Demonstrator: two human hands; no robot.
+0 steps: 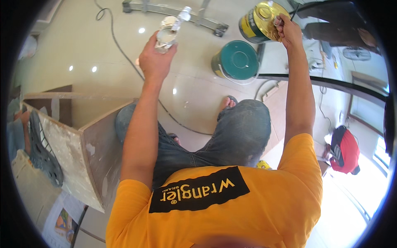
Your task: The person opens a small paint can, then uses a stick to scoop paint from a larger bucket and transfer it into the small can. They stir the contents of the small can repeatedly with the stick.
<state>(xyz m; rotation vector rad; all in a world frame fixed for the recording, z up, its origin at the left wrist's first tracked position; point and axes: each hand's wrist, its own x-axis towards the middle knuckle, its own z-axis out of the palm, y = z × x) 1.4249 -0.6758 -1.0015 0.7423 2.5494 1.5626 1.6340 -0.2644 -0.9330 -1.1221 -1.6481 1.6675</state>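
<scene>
My left hand (156, 60) is raised at the upper middle, its fingers wrapped round a small silvery cup (166, 38) with whitish smears. A short white piece (184, 15) sticks out at its far rim; its kind is unclear. Farther right, my right hand (289, 32) is closed at the edge of a paint tin's gold lid (268, 16). Its fingers pinch something small, mostly hidden. The dark green tin (249, 27) with a yellow label is under that lid. Nearer me a pail with a teal lid (240, 60) stands on the floor, its wire handle hanging down.
A worn wooden box (95, 155) stands against my left leg. Beyond it is another person's foot in a dark clog (43, 149). A cable (124, 53) winds over the glossy floor. A metal stand (173, 12) lies far ahead. A red and black bundle (346, 151) is at right.
</scene>
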